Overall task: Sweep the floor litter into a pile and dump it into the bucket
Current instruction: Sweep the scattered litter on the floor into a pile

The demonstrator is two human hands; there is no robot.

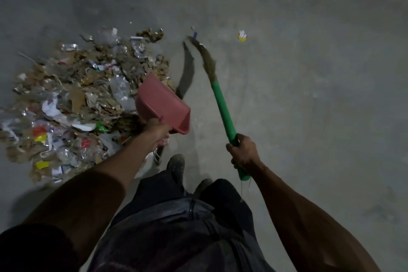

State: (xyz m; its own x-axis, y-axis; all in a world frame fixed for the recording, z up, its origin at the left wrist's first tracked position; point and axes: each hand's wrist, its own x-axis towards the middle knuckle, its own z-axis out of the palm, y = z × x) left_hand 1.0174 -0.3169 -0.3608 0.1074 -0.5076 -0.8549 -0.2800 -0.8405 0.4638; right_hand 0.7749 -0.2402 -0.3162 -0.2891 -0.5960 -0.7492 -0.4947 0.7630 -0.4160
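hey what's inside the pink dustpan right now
Nothing visible: the pink dustpan shows only bare pink inside, held tilted by the left hand beside the litter pile. Its handle and the floor beneath it are hidden.

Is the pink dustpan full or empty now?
Empty: the dustpan, held by the left hand, shows only bare pink inside; litter pile lies on the floor.

Person, seen from above: both forearms bare, no sleeves visible below the elbows. Left hand (157,128) and right hand (245,152) ungloved. Dark grey top (176,238) at 6 o'clock; dark trousers (159,185); dusty, dark, round-toed shoes (176,166) toward 12 o'clock.
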